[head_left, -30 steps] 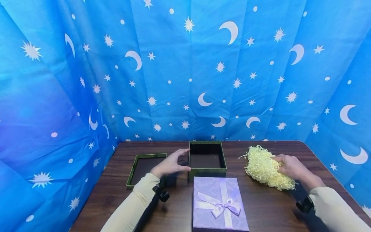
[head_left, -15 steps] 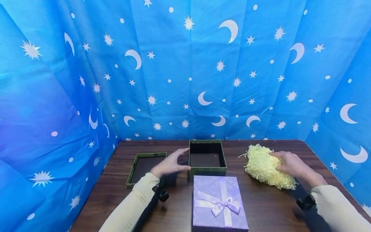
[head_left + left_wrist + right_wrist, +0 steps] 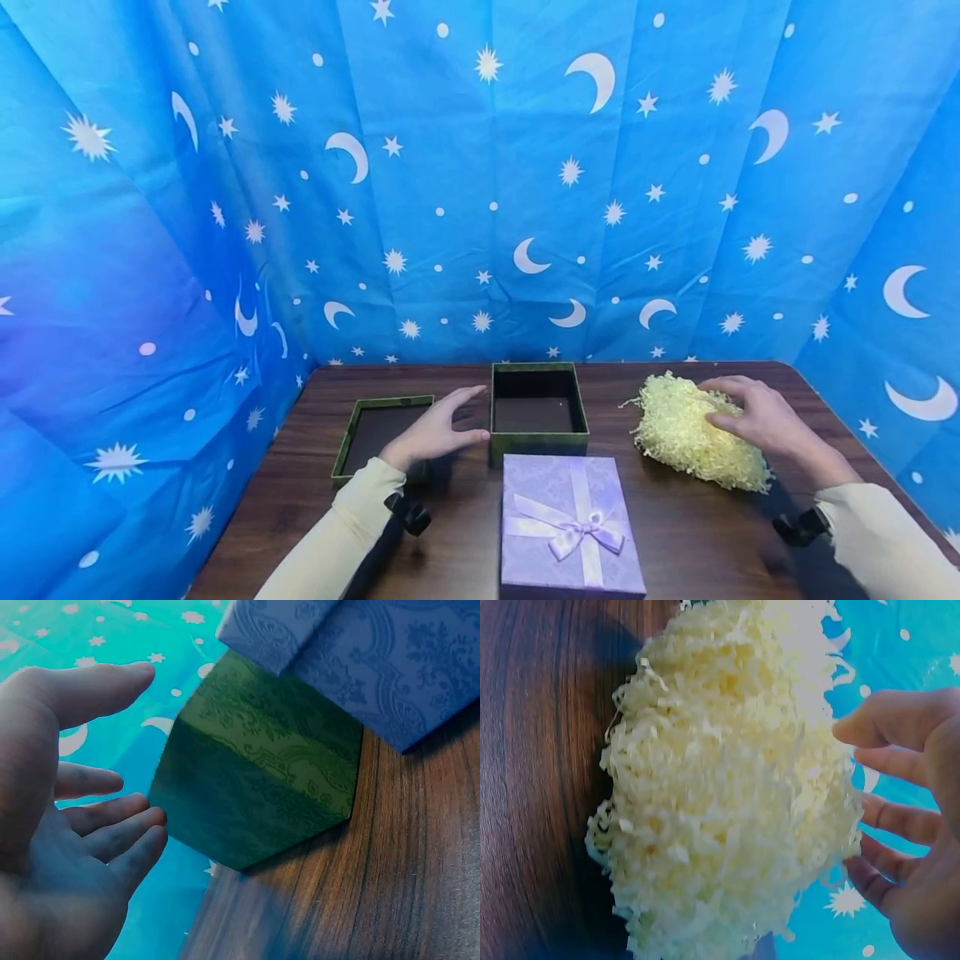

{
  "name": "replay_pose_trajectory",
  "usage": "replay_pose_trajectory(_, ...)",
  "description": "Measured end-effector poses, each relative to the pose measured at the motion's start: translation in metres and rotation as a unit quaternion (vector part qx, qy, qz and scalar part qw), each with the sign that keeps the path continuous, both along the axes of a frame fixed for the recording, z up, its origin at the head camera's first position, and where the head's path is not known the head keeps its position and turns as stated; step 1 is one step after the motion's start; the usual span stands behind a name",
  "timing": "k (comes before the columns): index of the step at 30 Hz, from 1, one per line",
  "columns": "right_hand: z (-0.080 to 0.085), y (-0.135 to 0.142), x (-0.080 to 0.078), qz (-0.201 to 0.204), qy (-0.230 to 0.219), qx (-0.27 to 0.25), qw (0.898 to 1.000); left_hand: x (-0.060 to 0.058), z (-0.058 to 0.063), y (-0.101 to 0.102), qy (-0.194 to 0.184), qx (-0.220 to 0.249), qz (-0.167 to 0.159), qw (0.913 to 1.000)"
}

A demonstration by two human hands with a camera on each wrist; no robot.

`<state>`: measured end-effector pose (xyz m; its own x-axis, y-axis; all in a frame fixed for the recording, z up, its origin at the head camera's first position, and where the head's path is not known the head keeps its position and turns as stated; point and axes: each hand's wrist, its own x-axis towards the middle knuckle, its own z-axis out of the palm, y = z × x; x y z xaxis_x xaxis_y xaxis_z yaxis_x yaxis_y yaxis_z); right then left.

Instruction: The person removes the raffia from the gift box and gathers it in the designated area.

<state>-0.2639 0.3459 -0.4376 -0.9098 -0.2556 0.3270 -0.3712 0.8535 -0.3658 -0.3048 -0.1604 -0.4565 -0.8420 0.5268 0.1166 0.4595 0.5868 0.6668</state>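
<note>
A dark-lined green box (image 3: 538, 412) stands without its lid near the back of the table. Just left of it is my left hand (image 3: 429, 433), fingers spread and holding nothing; the left wrist view shows its fingertips beside the green patterned wall (image 3: 262, 761). At the right lies a heap of pale yellow shredded paper (image 3: 693, 433). My right hand (image 3: 765, 423) is at the heap's right edge, thumb and fingers apart; in the right wrist view the fingertips (image 3: 847, 733) are right at the shreds without gripping them.
A lilac gift box (image 3: 570, 525) with a ribbon bow sits in front of the green box. The green lid (image 3: 375, 437) lies inside-up on the left, partly behind my left hand. A blue star-and-moon cloth (image 3: 480, 167) hangs around the wooden table (image 3: 442, 533).
My right hand has loosened from the shredded paper, its fingers spreading as it drew back to the right. My left hand has shifted slightly away from the green box.
</note>
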Motion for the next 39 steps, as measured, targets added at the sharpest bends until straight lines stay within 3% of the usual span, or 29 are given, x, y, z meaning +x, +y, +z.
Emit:
replay_pose_trajectory(4, 0.001, -0.005, 0.003, -0.014, 0.052, -0.011, 0.998, 0.006, 0.004, -0.001, 0.012, 0.009, -0.001, 0.9999)
replay_pose_trajectory(11, 0.005, -0.025, 0.016, -0.036, 0.062, -0.063, 0.995, 0.023, 0.005, -0.003, 0.03, 0.019, -0.002, 0.9994)
replay_pose_trajectory(16, 0.006, -0.044, 0.027, -0.027, 0.069, -0.094, 0.993, 0.039, 0.002, -0.002, 0.043, 0.035, -0.01, 0.9984)
replay_pose_trajectory(22, 0.005, -0.065, 0.042, -0.005, 0.034, -0.143, 0.989, 0.056, -0.001, 0.0, 0.029, 0.073, -0.032, 0.9964)
replay_pose_trajectory(27, 0.002, -0.082, 0.05, 0.027, 0.003, -0.199, 0.98, 0.068, -0.003, 0.002, -0.029, 0.144, -0.049, 0.988)
replay_pose_trajectory(33, -0.002, -0.097, 0.059, 0.053, -0.044, -0.258, 0.964, 0.08, -0.008, 0.004, -0.054, 0.159, -0.042, 0.9849)
replay_pose_trajectory(39, -0.004, -0.107, 0.069, 0.061, -0.077, -0.274, 0.957, 0.089, -0.013, 0.002, -0.084, 0.183, -0.043, 0.9786)
